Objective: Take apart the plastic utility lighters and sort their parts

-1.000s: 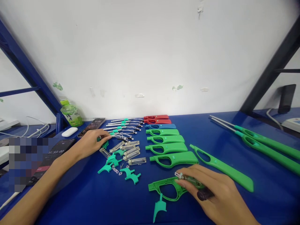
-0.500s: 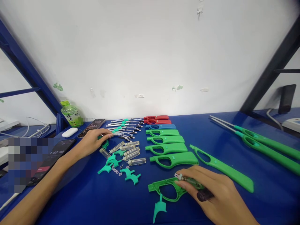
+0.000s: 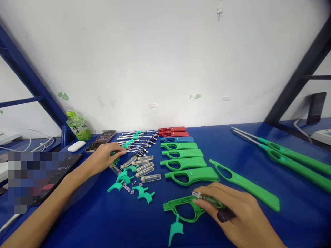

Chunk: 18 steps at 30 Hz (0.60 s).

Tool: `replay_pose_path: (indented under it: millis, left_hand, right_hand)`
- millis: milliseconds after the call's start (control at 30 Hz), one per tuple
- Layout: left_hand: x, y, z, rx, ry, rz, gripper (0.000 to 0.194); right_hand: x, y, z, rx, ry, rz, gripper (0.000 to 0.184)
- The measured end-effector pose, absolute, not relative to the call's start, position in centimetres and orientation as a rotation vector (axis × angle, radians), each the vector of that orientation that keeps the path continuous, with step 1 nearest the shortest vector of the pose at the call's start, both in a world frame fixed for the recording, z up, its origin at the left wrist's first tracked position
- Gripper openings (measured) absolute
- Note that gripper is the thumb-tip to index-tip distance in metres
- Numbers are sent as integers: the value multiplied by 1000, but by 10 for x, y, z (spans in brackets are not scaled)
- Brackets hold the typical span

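My left hand reaches over the left side of the table. Its thumb and forefinger pinch the nearest wired metal tube at the white wires; the tube itself is mostly hidden. In my right hand is a translucent lighter fuel tank, a white clip at its tip and a dark round end showing below my fingers. Partly under that hand lies an open green lighter shell half. A teal trigger rests just in front of it. Clear fuel tanks and more teal triggers lie near my left hand.
Red, blue and green shell halves form a column mid-table. One long green half lies right of them, beyond which are two long-nosed lighters. Phones, a white case and a bottle stand left.
My left hand has shifted slightly right and down, its fingertips closer to the white wires. My right hand and the fuel tank have stayed almost still.
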<state>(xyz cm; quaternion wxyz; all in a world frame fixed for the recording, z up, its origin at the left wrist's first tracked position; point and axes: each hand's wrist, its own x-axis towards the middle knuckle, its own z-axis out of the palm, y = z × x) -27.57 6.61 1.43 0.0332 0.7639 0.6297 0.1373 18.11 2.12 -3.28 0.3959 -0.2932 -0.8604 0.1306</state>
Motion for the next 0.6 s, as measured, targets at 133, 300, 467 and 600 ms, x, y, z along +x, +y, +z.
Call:
replay_pose_path:
  millis: [133, 300, 467, 600]
  left_hand:
    - [-272, 66, 16, 2334, 1976, 404, 29]
    - [-269, 63, 17, 2309, 2002, 420, 30]
    - [-274, 60, 19, 2280, 2015, 467, 32]
    - [-282, 58, 24, 2261, 2030, 492, 31]
  right_hand:
    - [181, 21, -33, -740, -2189, 325, 16]
    - [181, 21, -32, -735, -2175, 321, 16]
    - [181, 21, -30, -742, -2188, 333, 14]
    - [181, 21, -30, -735, -2189, 325, 14]
